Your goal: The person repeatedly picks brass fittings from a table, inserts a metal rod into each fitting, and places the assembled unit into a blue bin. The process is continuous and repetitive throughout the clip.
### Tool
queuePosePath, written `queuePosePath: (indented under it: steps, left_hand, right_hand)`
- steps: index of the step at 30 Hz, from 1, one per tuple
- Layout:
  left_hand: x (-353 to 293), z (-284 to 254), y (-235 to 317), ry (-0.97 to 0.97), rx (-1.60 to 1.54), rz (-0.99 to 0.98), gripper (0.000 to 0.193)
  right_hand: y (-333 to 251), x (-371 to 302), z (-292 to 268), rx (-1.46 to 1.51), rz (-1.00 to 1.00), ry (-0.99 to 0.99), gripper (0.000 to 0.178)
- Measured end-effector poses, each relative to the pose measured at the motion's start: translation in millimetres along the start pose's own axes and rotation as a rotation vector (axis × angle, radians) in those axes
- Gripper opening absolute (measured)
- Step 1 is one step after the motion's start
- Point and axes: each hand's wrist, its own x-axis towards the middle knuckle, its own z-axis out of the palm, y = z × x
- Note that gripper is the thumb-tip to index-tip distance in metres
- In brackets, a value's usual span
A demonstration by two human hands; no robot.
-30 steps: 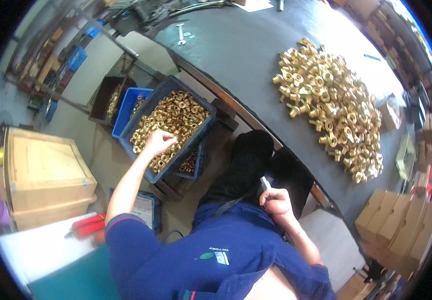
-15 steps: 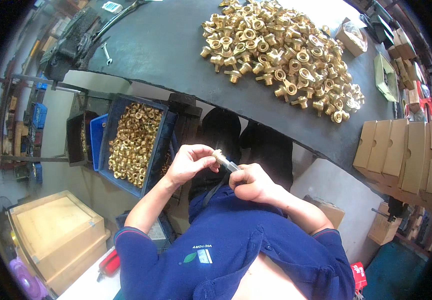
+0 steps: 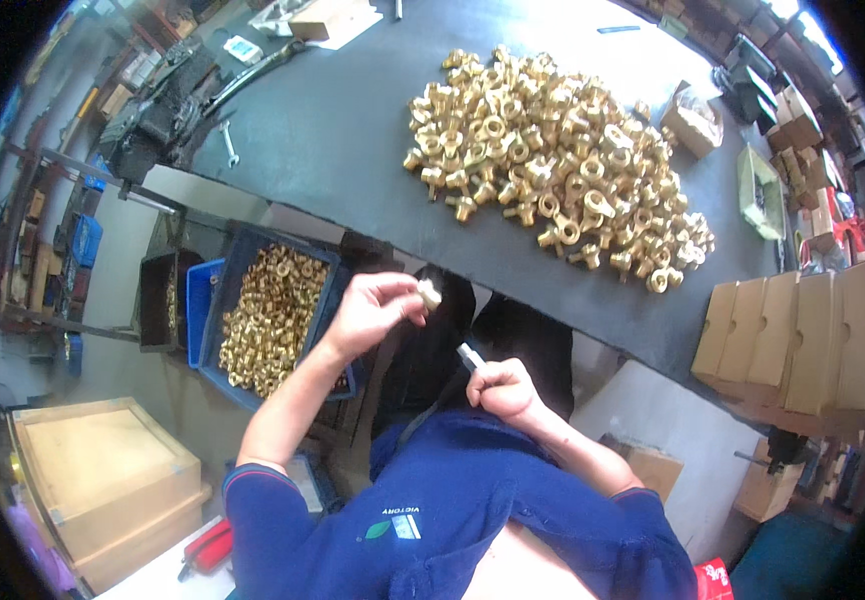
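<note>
Between the thumb and fingers of my left hand (image 3: 378,312) is a small brass fitting (image 3: 430,293), held above my lap. My right hand (image 3: 508,388) is closed around a silver rod-shaped metal tool (image 3: 469,356); its tip sticks out toward the fitting, with a gap between them. What kind of tool it is cannot be made out, as the fist hides its lower part. Beyond my hands, a large heap of brass fittings (image 3: 553,160), many with a flat eyelet, lies on the dark bench (image 3: 353,150). Left of my left hand, a blue crate (image 3: 329,290) holds many more brass fittings (image 3: 273,310).
A wrench (image 3: 230,145) lies near the bench's left edge. Cardboard boxes (image 3: 768,330) line the right end, below a pale green tray (image 3: 761,195) and a small open carton (image 3: 695,120). A wooden box (image 3: 108,465) stands at lower left, near a red-handled tool (image 3: 211,545).
The fitting and the tool, together half a second ago, are now apart. My left hand has moved slightly up and left with the fitting. The view has shifted a little.
</note>
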Motion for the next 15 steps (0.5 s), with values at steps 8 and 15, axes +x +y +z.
queuePosePath:
  steps: [8, 15]
  left_hand:
    - [179.4, -30.3, 75.6, 0.167, 0.506, 0.237, 0.012]
    - [294.1, -10.3, 88.8, 0.444, 0.945, 0.44, 0.027]
  right_hand:
    - [2.0, -14.9, -17.0, -0.031, -0.041, 0.119, 0.016]
    - [3.7, -37.7, -24.6, 0.08, 0.003, 0.234, 0.016]
